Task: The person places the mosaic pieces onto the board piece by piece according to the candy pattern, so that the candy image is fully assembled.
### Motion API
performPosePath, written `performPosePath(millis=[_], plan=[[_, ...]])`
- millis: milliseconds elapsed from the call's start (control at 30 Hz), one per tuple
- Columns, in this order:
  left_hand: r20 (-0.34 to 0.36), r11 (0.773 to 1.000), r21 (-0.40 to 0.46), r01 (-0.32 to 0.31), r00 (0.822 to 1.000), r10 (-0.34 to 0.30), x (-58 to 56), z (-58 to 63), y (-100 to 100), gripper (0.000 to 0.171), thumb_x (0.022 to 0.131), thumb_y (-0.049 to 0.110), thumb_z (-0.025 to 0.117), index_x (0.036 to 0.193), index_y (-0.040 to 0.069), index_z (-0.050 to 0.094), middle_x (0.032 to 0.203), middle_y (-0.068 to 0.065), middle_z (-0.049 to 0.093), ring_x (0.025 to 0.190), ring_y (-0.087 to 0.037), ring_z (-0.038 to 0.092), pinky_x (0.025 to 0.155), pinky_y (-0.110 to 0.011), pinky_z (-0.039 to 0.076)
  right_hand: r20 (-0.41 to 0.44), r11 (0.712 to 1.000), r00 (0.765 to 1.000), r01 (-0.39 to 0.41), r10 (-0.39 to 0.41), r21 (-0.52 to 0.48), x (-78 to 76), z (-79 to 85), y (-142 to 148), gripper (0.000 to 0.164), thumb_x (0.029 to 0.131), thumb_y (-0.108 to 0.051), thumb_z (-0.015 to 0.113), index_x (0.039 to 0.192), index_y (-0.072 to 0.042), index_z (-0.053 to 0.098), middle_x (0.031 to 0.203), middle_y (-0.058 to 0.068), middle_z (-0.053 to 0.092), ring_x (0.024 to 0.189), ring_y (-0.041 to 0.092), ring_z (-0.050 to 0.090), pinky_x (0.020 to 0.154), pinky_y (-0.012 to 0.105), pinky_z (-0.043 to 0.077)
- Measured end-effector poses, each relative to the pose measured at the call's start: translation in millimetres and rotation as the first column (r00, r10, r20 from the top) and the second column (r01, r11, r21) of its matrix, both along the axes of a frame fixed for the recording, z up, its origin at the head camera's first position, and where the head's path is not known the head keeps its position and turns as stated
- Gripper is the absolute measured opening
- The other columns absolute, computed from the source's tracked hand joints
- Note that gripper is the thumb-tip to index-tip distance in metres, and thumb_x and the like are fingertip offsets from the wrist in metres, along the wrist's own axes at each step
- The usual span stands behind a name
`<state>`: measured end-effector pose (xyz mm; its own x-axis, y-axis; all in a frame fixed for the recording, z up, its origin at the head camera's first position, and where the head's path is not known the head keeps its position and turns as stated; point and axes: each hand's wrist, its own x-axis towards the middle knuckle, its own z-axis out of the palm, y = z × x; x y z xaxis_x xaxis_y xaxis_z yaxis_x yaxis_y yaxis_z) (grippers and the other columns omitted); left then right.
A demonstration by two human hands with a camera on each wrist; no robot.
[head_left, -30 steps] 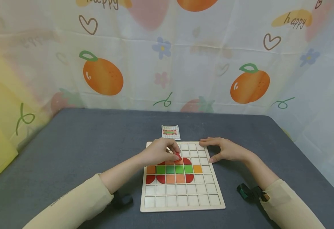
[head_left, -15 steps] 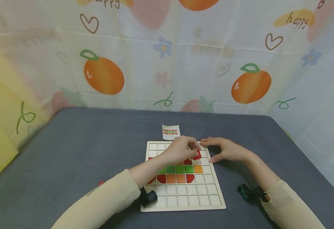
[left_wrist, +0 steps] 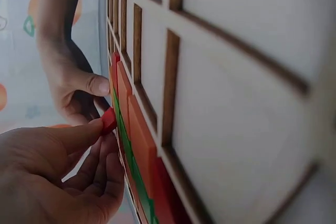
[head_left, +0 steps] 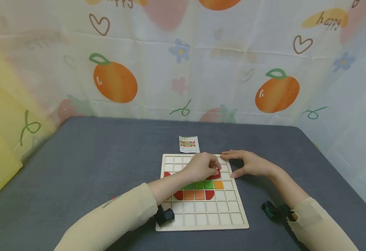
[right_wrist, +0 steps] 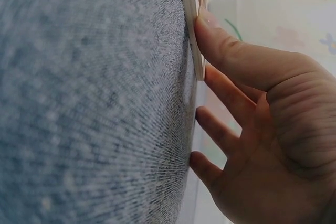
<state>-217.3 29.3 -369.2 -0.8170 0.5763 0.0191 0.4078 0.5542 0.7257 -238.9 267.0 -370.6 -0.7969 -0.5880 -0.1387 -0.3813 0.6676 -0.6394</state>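
Note:
My left hand (head_left: 203, 166) pinches a small red tile (left_wrist: 108, 121) between thumb and fingertips, at the right end of the coloured pieces on a wooden grid board (head_left: 206, 220). Green tiles (head_left: 199, 185), an orange tile (head_left: 218, 184), salmon tiles (head_left: 194, 195) and red rounded pieces (head_left: 210, 195) sit in the board's squares. My left forearm hides part of the pattern. My right hand (head_left: 254, 164) rests at the board's far right corner, fingers extended; in the right wrist view its thumb (right_wrist: 212, 32) touches the board's edge.
A small printed card (head_left: 189, 144) with a gridded picture lies just beyond the board. A bit of red (head_left: 113, 198) shows on the dark table (head_left: 114, 150) beside my left sleeve. A fruit-print cloth (head_left: 157, 80) hangs behind the table.
My left hand has carried the red tile rightward from the middle of the board, then lowered it to the row above the orange tile. My right hand has stayed in place.

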Motion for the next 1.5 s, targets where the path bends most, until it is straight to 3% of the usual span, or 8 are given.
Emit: performPosePath(millis=[200, 800, 1233, 1500], plan=[[-0.068, 0.999, -0.042, 0.015, 0.998, -0.017, -0.3, -3.4, 3.5, 0.007, 0.087, 0.009, 0.074, 0.094, 0.008, 0.075, 0.083, -0.006, 0.075, 0.064, -0.005, 0.055, 0.057, -0.015, 0.040, -0.001, 1.000, 1.000, -0.006, 0.006, -0.002, 0.2, 0.8, 0.2, 0.076, 0.078, -0.029, 0.082, 0.145, -0.010, 0.051, 0.157, 0.016, 0.040, 0.151, 0.047, 0.017, 0.116, 0.070, 0.017], [-0.091, 0.999, -0.046, 0.013, 0.996, -0.018, 1.4, -8.0, 4.7, 0.006, 0.085, 0.015, 0.077, 0.087, 0.009, 0.077, 0.082, -0.002, 0.076, 0.064, -0.003, 0.056, 0.061, -0.016, 0.043, -0.007, 1.000, 1.000, -0.007, 0.007, -0.006, 0.2, -0.7, 0.2, 0.075, 0.077, -0.028, 0.082, 0.144, -0.009, 0.052, 0.156, 0.016, 0.042, 0.151, 0.047, 0.019, 0.116, 0.069, 0.018], [-0.048, 0.999, -0.052, -0.006, 0.999, 0.003, 1.5, -1.5, 6.4, 0.008, 0.087, 0.013, 0.074, 0.090, 0.006, 0.074, 0.081, -0.006, 0.074, 0.061, -0.006, 0.054, 0.057, -0.017, 0.040, -0.002, 1.000, 1.000, -0.007, 0.007, -0.008, 0.2, 0.4, 2.1, 0.075, 0.078, -0.029, 0.082, 0.145, -0.011, 0.051, 0.157, 0.016, 0.040, 0.151, 0.047, 0.017, 0.116, 0.070, 0.017], [-0.008, 0.999, -0.021, 0.024, 1.000, -0.025, 5.5, 16.0, -3.2, 0.021, 0.088, 0.014, 0.073, 0.106, 0.004, 0.072, 0.091, -0.006, 0.074, 0.078, -0.010, 0.064, 0.072, -0.020, 0.049, 0.007, 1.000, 1.000, -0.014, 0.014, -0.014, -0.3, -0.7, 2.0, 0.075, 0.079, -0.028, 0.081, 0.145, -0.010, 0.050, 0.157, 0.016, 0.040, 0.151, 0.047, 0.016, 0.115, 0.071, 0.018]])
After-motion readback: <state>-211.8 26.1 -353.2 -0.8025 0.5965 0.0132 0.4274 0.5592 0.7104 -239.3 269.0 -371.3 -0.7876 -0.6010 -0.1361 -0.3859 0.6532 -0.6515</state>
